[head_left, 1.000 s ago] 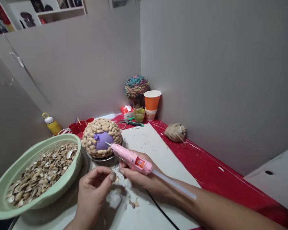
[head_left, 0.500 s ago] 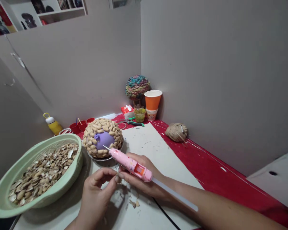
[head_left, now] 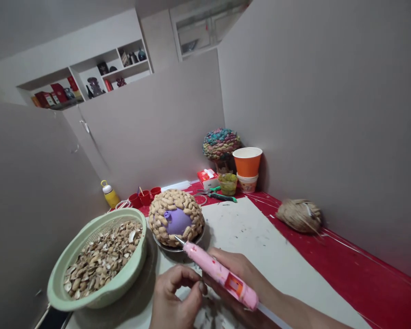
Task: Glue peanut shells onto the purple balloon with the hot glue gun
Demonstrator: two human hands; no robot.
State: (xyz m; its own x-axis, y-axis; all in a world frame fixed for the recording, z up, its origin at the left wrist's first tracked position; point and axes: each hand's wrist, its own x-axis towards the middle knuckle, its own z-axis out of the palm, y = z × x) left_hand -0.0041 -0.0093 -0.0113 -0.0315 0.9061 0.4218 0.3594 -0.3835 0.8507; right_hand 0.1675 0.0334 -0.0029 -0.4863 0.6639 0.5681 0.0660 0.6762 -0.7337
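The right hand (head_left: 241,266) is keeping its grip wrapped around the pink glue gun (head_left: 222,276), and a pale glue stick (head_left: 274,318) is jutting from the gun's rear. Just beside it, the left hand (head_left: 176,297) is bending thumb and forefinger toward each other; the tips are lying in shadow, so I cannot tell whether that grip is pinching anything. Dark bits are lying on the white sheet (head_left: 250,230) beneath.

To the left, a green basket (head_left: 58,278) is holding a heap of shells (head_left: 104,262). Ahead of the hands, the ball (head_left: 160,201) is sitting in a metal dish (head_left: 173,249), peanut shells covering it around a bare patch of purple balloon (head_left: 180,222). The gun's nozzle is pointing at the ball and crossing in front of its lower edge; whether it is touching is hard to say.

On the right, a twine bundle (head_left: 298,215) is resting on the red bench (head_left: 315,258), near the wall. Behind the ball, green-handled pliers (head_left: 222,197) are lying near a tub (head_left: 228,185). Three red cups (head_left: 145,198) are standing farther left, near a yellow bottle (head_left: 111,197). An orange cup (head_left: 247,163) is topping a stack of paper cups (head_left: 247,183), and beside it a colourful tree (head_left: 221,144) is standing behind the tub, which is partly hiding its base.
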